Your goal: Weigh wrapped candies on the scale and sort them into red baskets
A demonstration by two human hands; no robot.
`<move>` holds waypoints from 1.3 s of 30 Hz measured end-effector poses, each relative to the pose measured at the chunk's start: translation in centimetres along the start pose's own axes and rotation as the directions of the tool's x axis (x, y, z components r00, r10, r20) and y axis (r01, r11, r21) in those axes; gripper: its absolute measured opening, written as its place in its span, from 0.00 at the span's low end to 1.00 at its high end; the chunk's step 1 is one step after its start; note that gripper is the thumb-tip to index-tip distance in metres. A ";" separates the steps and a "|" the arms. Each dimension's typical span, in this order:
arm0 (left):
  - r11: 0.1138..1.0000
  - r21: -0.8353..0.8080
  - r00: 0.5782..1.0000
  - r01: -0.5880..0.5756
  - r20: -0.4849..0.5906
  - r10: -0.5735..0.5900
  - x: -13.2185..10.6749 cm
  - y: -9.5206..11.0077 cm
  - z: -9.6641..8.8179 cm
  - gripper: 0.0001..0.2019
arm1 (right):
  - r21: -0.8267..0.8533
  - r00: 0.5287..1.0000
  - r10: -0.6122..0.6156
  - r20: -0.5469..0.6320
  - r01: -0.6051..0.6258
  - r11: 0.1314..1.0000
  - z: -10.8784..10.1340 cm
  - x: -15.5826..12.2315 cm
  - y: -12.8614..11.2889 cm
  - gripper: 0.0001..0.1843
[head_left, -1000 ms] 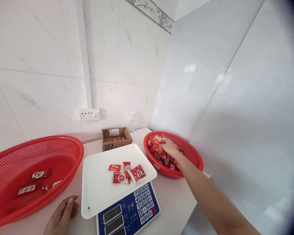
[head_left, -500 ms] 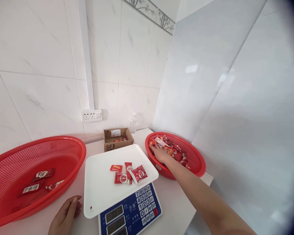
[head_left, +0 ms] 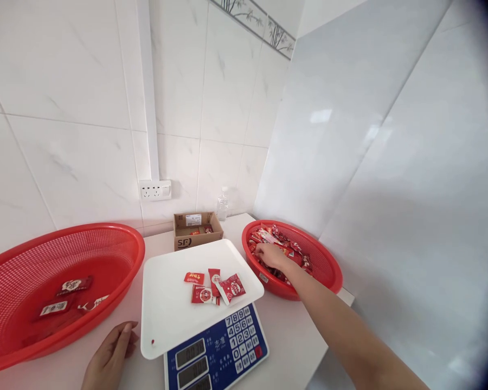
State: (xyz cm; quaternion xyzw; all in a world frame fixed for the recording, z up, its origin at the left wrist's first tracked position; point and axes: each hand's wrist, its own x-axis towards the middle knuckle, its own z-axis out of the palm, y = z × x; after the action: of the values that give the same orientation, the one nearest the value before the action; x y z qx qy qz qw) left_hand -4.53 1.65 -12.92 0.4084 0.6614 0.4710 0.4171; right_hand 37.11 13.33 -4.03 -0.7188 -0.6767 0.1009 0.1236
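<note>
My right hand [head_left: 270,255] reaches into the red plastic basket [head_left: 334,273] on the right, over a heap of small red snack packets [head_left: 296,250]. Its fingers are curled down and closed; whatever they pinch is hidden. On the table beside the scale's left edge, my left hand [head_left: 113,349] rests with fingers curled together and the thumb on top, and nothing shows in it. Between the hands stands a digital scale [head_left: 219,346] with a white tray [head_left: 174,309]. Several red packets [head_left: 232,287] lie grouped on the tray's right half.
A larger red basket [head_left: 136,244] on the left holds a few packets [head_left: 74,285]. Behind the scale are an open cardboard box [head_left: 198,239] with some packets inside and a clear bottle [head_left: 222,203]. A wall socket [head_left: 155,190] and tiled walls close off the back and right.
My right hand's fingers have curled inward among the packets, from a more stretched pose. My left hand and the packets on the tray stay put; the view shifts slightly.
</note>
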 end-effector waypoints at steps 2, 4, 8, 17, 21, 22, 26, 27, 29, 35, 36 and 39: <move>1.000 0.001 1.000 -0.001 0.006 0.001 0.1 -0.2 0.0 0.31 | 0.050 0.994 -0.004 -0.108 0.009 0.999 -0.7 -0.8 0.0 0.08; 1.000 0.006 1.000 -0.014 0.009 0.014 0.2 -0.4 0.0 0.31 | 0.108 0.974 -0.010 -0.226 0.035 0.994 -1.5 -1.9 -0.2 0.09; 0.999 0.040 1.000 -0.028 -0.001 0.028 0.2 -0.5 -0.1 0.31 | 0.223 0.931 -0.024 -0.365 0.112 0.968 -2.1 -5.0 -1.1 0.10; 0.992 0.065 0.994 -0.105 -0.015 0.106 -0.8 0.8 -0.1 0.28 | 0.563 0.943 -0.133 -0.304 0.291 0.774 0.2 -8.3 -5.9 0.11; 0.991 0.069 0.993 -0.118 -0.001 0.119 -0.9 0.8 0.0 0.28 | 0.442 0.951 -0.270 -0.150 0.308 0.842 1.4 -8.9 -7.9 0.24; 0.991 0.067 0.993 -0.120 0.007 0.120 -0.9 0.8 0.0 0.28 | 0.402 0.946 -0.312 -0.089 0.320 0.858 1.6 -9.2 -8.4 0.26; 0.991 0.071 0.993 -0.116 0.014 0.116 -1.1 1.0 0.1 0.28 | 0.316 0.916 -0.376 0.140 0.319 0.894 1.7 -10.6 -10.3 0.25; 0.990 0.076 0.993 -0.121 0.014 0.120 -1.2 1.1 0.1 0.28 | 0.313 0.907 -0.389 0.165 0.325 0.892 1.6 -11.0 -10.7 0.25; 0.988 0.082 0.991 -0.134 0.015 0.133 -1.4 1.3 0.2 0.28 | 0.347 0.879 -0.445 0.174 0.368 0.863 1.3 -11.5 -11.2 0.25; 0.988 0.078 0.991 -0.135 0.022 0.133 -1.5 1.3 0.2 0.27 | 0.424 0.924 -0.380 -0.054 0.365 0.829 0.8 -12.3 -9.7 0.22; 0.988 0.077 0.991 -0.136 0.022 0.135 -1.5 1.2 0.2 0.27 | 0.418 0.936 -0.341 -0.092 0.347 0.840 0.9 -12.3 -9.1 0.22; 0.986 0.089 0.990 -0.139 0.033 0.137 -1.4 1.1 0.3 0.26 | 0.395 0.956 -0.253 -0.151 0.293 0.871 1.2 -12.7 -7.6 0.22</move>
State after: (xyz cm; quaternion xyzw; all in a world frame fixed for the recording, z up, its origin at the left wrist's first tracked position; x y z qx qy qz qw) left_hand -3.68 0.72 -11.70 0.4781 0.6466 0.4625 0.3734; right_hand 28.69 1.16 -3.08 -0.5774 -0.7280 0.1891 0.3176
